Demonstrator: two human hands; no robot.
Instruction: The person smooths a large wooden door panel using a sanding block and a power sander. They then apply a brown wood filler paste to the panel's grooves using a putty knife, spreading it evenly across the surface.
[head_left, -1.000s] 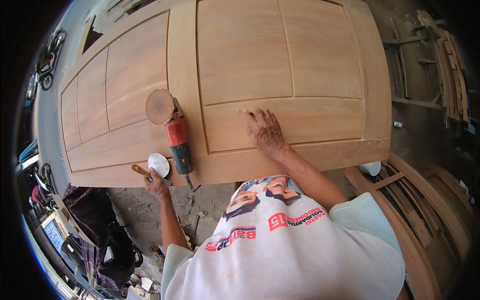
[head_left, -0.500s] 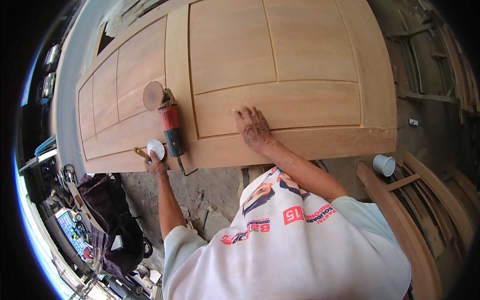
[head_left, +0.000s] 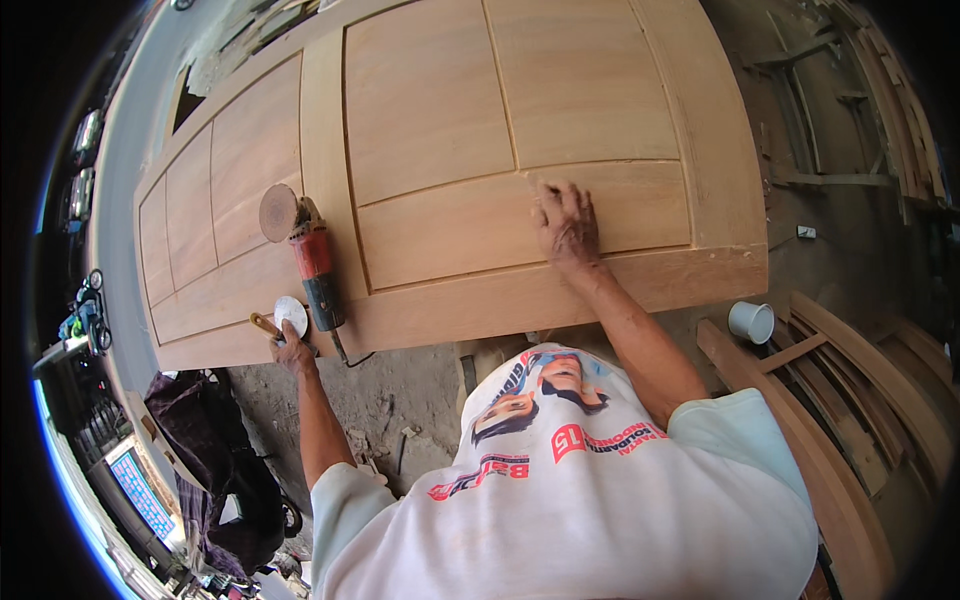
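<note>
A large panelled wooden door (head_left: pixel 440 312) lies flat in front of me. My right hand (head_left: pixel 570 228) is on its lower right panel, fingers bent and drawn together at the tips; whatever they pinch is too small to make out. At the door's near edge, my left hand (head_left: pixel 292 350) grips a round white disc (head_left: pixel 291 316), along with a wooden-handled tool (head_left: pixel 265 325) whose far end is hidden. Just right of that hand, a red and black angle grinder (head_left: pixel 314 265) rests on the door, its round brown disc (head_left: pixel 280 212) pointing away from me.
A white bucket (head_left: pixel 751 322) stands at the right, beside curved wooden frames (head_left: pixel 840 400). More timber pieces (head_left: pixel 880 90) lie at the far right. The grinder's cord (head_left: pixel 358 360) hangs over the near edge. A dark cloth-covered thing (head_left: pixel 215 430) stands at the left, near the road.
My right hand has moved rightward along the panel, and its fingers are more bent. The left hand keeps hold of the disc and tool. The whole view has shifted slightly.
</note>
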